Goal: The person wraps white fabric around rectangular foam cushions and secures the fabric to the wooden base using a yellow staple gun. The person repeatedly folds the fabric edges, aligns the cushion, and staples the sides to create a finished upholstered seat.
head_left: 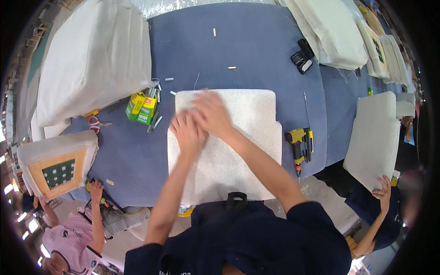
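A cream fabric-covered seat pad [238, 160] lies in front of me with a notch on its right side. My left hand [189, 134] rests on its upper left part, palm down, fingers spread over the fabric. Overlapping it, my right hand [211, 113] is at the far left corner of the pad, its fingers smeared by motion. I see nothing held in the left hand; whether the right one pinches anything cannot be made out.
Left of the pad are green-yellow staple boxes [141, 108], loose staple strips and red-handled scissors [95, 123]. On the right lies a yellow-black staple gun [299, 145]; beyond it, a black tool [302, 57]. Padded panels [94, 59] stack at both sides. Co-workers handle panels [373, 137] left and right.
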Available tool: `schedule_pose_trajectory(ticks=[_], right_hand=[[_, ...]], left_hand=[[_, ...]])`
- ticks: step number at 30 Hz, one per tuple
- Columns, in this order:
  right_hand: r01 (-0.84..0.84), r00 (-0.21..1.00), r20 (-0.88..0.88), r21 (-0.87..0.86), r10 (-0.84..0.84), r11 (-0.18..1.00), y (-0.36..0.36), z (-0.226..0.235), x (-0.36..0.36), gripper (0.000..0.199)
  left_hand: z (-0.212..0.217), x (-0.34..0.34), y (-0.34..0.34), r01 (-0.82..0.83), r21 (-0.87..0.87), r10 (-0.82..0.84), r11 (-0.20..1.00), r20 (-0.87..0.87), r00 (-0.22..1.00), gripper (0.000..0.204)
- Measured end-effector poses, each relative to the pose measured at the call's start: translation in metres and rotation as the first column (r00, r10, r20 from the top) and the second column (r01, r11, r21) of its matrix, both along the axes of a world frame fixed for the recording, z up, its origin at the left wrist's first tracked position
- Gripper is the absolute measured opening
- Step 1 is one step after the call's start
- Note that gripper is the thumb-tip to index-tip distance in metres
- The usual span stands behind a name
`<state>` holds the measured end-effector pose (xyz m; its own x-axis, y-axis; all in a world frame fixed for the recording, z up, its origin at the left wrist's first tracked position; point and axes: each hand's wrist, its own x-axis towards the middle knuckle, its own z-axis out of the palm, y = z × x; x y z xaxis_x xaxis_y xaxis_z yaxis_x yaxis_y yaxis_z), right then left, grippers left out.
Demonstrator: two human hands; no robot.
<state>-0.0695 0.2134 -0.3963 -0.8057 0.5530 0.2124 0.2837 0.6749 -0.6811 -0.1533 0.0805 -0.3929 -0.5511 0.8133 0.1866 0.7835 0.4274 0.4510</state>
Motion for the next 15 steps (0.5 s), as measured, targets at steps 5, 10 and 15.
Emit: schedule_pose_trajectory(ticks=[5, 10, 15], right_hand=[[0.357, 0.854, 0.254, 0.352, -0.455, 0.865, -0.013, -0.008, 0.030, 0.052], [0.416, 0.771, 0.293, 0.442, -0.566, 0.795, -0.002, -0.013, -0.007, 0.047], [0.532, 0.709, 0.319, 0.343, -0.629, 0.774, 0.087, -0.043, -0.078, 0.037]], left_hand=[[-0.018, -0.083, 0.072, 0.159, -0.039, -0.152, 0.986, 0.147, 0.977, 0.026], [-0.030, -0.062, 0.071, -0.012, 0.035, 0.006, 0.999, 0.142, 0.990, 0.026], [-0.019, -0.061, 0.077, 0.043, 0.027, -0.046, 0.999, 0.139, 0.989, 0.027]])
